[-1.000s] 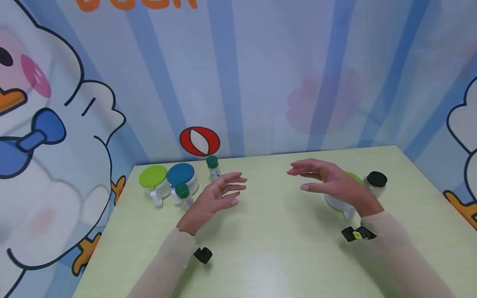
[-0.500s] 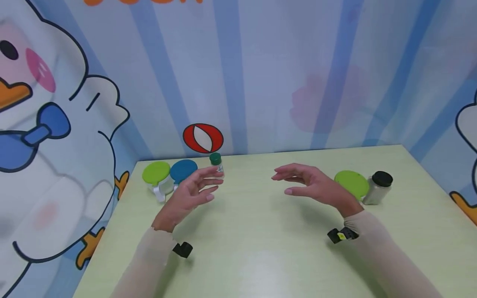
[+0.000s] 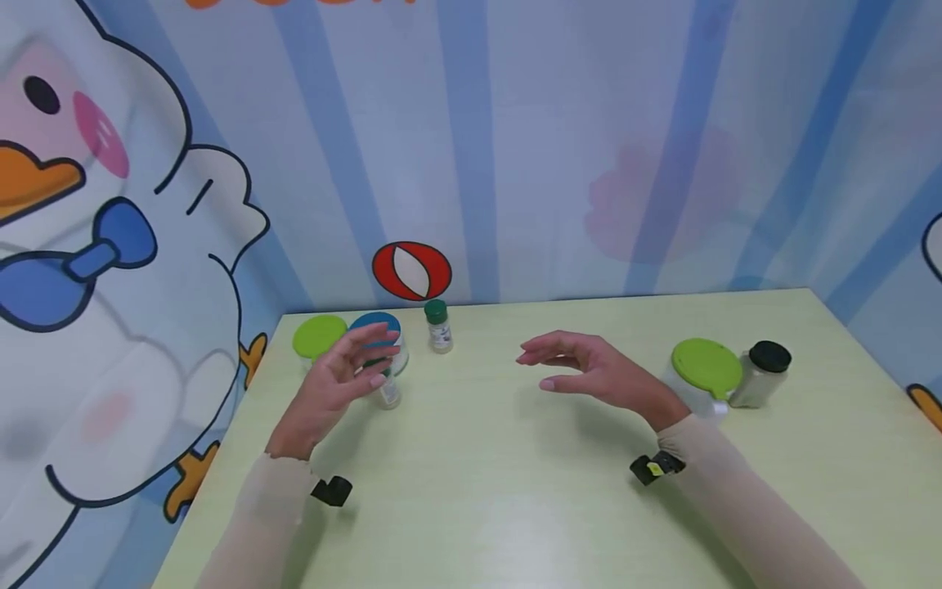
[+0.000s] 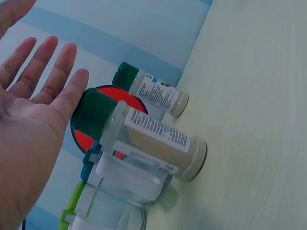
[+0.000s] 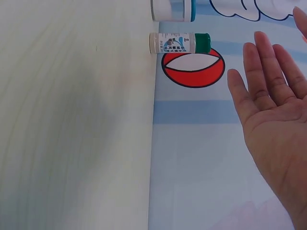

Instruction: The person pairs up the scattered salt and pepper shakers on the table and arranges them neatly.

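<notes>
My left hand hovers over the table's left side, fingers spread and holding nothing. Just behind it stands a seasoning bottle with a green cap, partly covered by the fingers in the head view. A second green-capped seasoning bottle stands farther back, near the wall. Beside them are a blue-lidded jar and a green-lidded jar, both partly hidden by the left hand. Right of centre, my right hand hangs above the table with relaxed fingers, touching nothing.
Toward the right, a green-lidded jar with a handle stands partly behind my right wrist. A clear jar with a black lid is next to it. A printed cartoon backdrop rises along the table's back edge.
Both hands have moved left, the left one passing in front of the green-capped bottle and the jars. The right-side green-lidded jar shows more fully. The head view has shifted slightly.
</notes>
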Demonstrator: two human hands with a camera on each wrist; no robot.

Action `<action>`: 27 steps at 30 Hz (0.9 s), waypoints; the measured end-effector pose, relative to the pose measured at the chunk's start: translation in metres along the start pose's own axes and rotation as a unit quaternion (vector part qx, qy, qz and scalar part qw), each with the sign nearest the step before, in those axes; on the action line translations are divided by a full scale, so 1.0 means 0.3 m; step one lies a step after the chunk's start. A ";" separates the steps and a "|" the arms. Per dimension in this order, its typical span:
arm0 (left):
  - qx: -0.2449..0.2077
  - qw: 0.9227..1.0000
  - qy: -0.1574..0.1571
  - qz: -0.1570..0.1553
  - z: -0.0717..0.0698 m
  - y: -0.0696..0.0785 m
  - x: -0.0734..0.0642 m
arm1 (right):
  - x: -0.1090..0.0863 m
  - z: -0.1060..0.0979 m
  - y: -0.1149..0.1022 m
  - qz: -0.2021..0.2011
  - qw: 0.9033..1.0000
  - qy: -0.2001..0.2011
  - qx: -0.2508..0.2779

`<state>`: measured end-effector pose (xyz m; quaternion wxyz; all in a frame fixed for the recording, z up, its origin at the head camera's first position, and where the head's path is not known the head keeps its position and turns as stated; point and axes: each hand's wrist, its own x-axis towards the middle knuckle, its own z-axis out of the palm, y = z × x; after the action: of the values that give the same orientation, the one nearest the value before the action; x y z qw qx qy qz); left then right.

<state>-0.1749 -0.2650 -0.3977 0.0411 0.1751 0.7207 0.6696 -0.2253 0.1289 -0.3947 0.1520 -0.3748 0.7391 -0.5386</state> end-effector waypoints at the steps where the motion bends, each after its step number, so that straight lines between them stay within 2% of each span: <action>1: 0.002 1.000 0.004 -0.001 -0.005 0.001 -0.004 | 0.003 0.005 -0.011 0.000 1.000 -0.001 0.000; 6: 0.003 1.000 0.020 0.011 -0.034 0.007 -0.022 | 0.020 0.027 -0.050 0.001 1.000 -0.005 -0.004; 12: 0.014 0.998 0.045 0.032 -0.075 0.000 -0.041 | 0.046 0.040 -0.053 0.008 1.000 -0.014 -0.006; 18: 0.006 0.996 0.070 0.056 -0.120 -0.022 -0.048 | 0.076 0.032 0.033 -0.001 1.000 -0.023 -0.006; 22: -0.001 0.991 0.102 0.088 -0.155 -0.037 -0.055 | 0.094 0.030 0.066 -0.013 0.999 -0.031 0.008; 27: -0.006 0.978 0.168 0.125 -0.203 -0.055 -0.064 | 0.107 0.035 0.064 -0.013 0.999 -0.033 0.017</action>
<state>-0.1781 -0.3294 -0.4112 -0.1637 0.1490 0.6858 0.6934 -0.2476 0.1013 -0.4104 0.1758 -0.3996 0.7192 -0.5406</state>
